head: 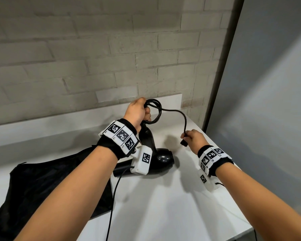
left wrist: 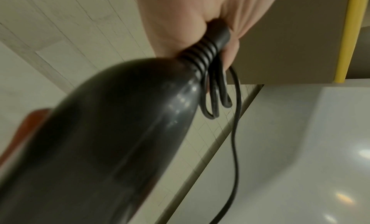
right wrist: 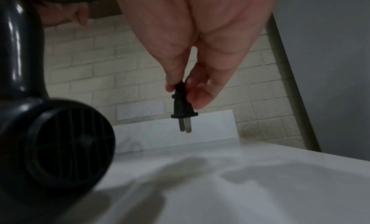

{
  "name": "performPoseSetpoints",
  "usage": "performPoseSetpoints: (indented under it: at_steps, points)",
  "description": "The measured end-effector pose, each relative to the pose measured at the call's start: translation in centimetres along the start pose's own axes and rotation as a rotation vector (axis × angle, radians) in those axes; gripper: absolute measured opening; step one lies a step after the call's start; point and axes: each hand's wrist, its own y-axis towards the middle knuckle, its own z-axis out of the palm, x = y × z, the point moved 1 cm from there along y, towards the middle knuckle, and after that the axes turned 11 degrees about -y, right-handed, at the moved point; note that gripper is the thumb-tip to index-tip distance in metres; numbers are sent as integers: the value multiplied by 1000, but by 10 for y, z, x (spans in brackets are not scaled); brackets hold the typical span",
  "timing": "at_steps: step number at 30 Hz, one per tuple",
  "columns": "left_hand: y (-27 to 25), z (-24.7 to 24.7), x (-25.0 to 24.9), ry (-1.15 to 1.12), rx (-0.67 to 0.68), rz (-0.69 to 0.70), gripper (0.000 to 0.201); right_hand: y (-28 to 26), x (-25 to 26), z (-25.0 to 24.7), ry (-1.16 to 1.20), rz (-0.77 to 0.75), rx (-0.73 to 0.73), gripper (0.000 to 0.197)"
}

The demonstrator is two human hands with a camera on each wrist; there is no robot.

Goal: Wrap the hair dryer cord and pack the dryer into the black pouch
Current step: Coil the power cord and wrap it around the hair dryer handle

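The black hair dryer (head: 161, 158) hangs above the white counter with its handle end up. My left hand (head: 139, 112) grips the handle end together with several loops of the black cord (head: 156, 108); the ribbed cord collar (left wrist: 208, 53) shows against my palm. From the loops a loose stretch of cord arcs right to the plug (head: 184, 142). My right hand (head: 192, 137) pinches the plug (right wrist: 181, 104) between thumb and fingers, prongs pointing down. The black pouch (head: 42, 185) lies flat on the counter at the left, under my left forearm.
The white counter (head: 163, 206) has a low white backsplash (head: 59, 122) below a grey brick wall. A grey panel (head: 268, 84) closes off the right side. Thin sensor cables (head: 114, 197) hang from my wrist cameras over the counter's front edge.
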Motion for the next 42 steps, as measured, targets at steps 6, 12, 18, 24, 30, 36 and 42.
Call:
performPoseSetpoints:
  at_steps: [6, 12, 18, 24, 30, 36, 42]
  points:
    - [1, 0, 0, 39, 1, 18, 28, 5, 43, -19, 148, -207, -296, 17]
    - [2, 0, 1, 24, 30, 26, 27, -11, 97, -41, 479, -395, -549, 23]
    - [2, 1, 2, 16, 61, 32, 25, -17, 118, -31, 473, -500, -498, 16]
    - [1, 1, 1, 15, 95, 13, 27, -13, 115, -12, 287, -496, -473, 10]
    - [0, 1, 1, 70, 143, 8, 31, -9, 114, -7, 248, -448, -405, 9]
    - [-2, -1, 0, 90, 188, -53, 33, 1, 116, -5, 287, -290, -373, 26]
    - [-6, -1, -1, 113, 172, -60, 34, 4, 124, 5, 496, -302, -81, 51]
